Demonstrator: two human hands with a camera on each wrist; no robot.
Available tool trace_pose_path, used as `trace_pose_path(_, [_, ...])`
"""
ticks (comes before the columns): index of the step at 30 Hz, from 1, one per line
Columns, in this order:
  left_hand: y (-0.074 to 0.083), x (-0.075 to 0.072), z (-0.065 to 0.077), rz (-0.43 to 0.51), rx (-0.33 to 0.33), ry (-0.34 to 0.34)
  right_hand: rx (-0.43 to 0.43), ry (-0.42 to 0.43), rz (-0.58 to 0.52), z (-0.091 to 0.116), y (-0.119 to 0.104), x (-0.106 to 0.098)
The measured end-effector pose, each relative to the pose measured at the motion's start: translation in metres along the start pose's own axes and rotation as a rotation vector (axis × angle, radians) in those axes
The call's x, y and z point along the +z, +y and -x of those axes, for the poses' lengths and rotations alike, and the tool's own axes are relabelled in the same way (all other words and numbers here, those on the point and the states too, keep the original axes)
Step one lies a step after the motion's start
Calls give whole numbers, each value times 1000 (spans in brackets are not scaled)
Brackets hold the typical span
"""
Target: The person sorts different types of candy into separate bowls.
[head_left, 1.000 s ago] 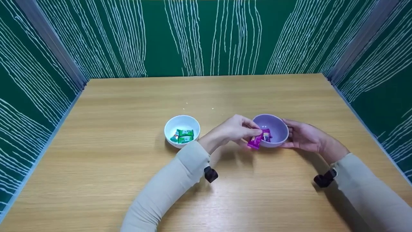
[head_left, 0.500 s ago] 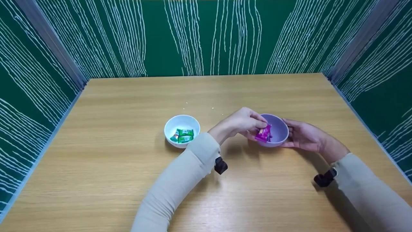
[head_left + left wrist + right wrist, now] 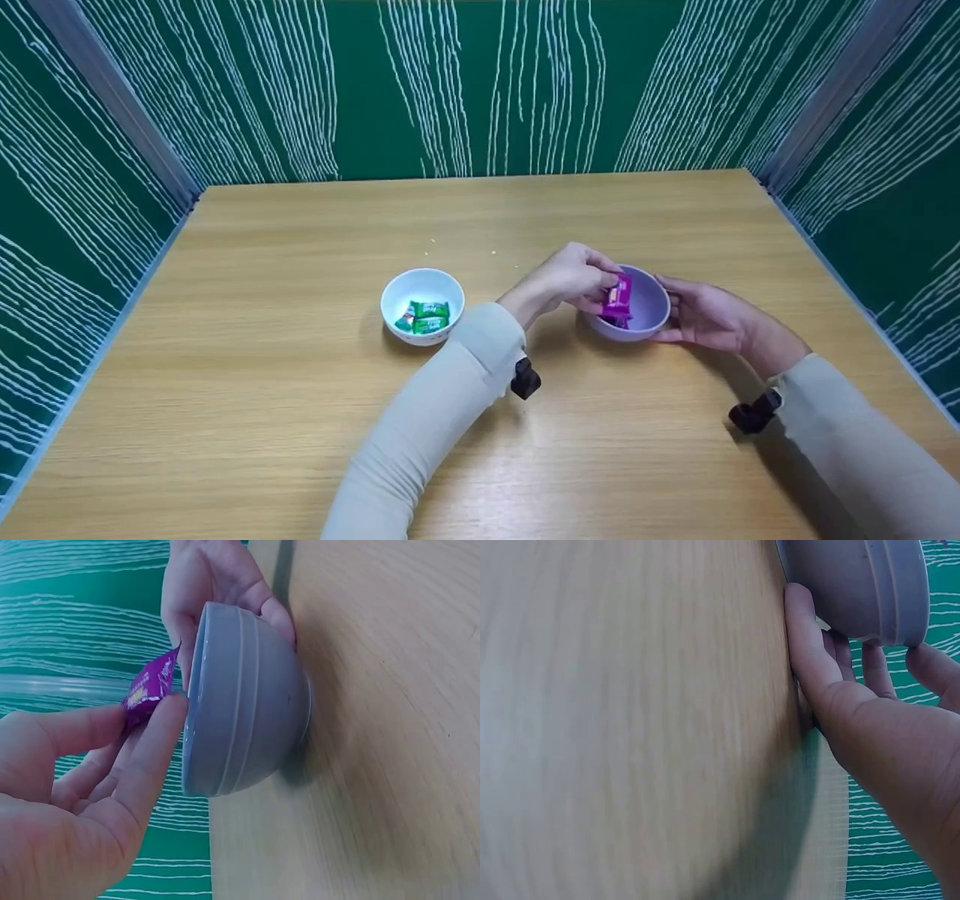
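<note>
My left hand (image 3: 566,277) pinches a small purple-wrapped candy (image 3: 618,295) between thumb and fingers, over the near-left rim of a purple bowl (image 3: 649,311). Below it, another dark purple wrapper (image 3: 616,322) shows inside the bowl. In the left wrist view the held candy (image 3: 150,686) is at the level of the rim, with a fingertip beside the bowl's edge. The right hand (image 3: 709,315) cups the bowl's right side. In the right wrist view, its fingers (image 3: 814,641) lie against the lower wall of the bowl (image 3: 847,585); part of them is hidden.
A white bowl (image 3: 424,285) with several green-wrapped candies (image 3: 430,325) stands to the left, close to the left forearm. Tiny pale crumbs (image 3: 493,253) lie farther back on the wooden table (image 3: 225,337). Green walls with white streaks (image 3: 480,90) border it.
The left hand has moved right and slightly away from me, bringing the purple candy from the bowl's near-left edge to over its opening. The right hand and both bowls stay in place.
</note>
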State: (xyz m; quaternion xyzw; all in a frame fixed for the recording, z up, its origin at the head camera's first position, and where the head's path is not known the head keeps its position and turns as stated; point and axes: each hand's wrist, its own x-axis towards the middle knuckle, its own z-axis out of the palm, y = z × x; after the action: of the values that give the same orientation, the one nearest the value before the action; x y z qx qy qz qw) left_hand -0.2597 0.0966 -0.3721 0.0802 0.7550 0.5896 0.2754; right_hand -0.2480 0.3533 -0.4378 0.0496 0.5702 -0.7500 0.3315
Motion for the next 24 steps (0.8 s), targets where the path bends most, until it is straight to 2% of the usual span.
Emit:
trace_pose_path(5, [-3,4,-6,9,1,38,7,11,8,0,0,1])
trace_pose_path(15, [-7,6,-12,62,6,72,11,10,4,-1,0,2])
trace_pose_path(24, [-9,10,-11,167,31,64,-33,-51,-4,0,2,-2])
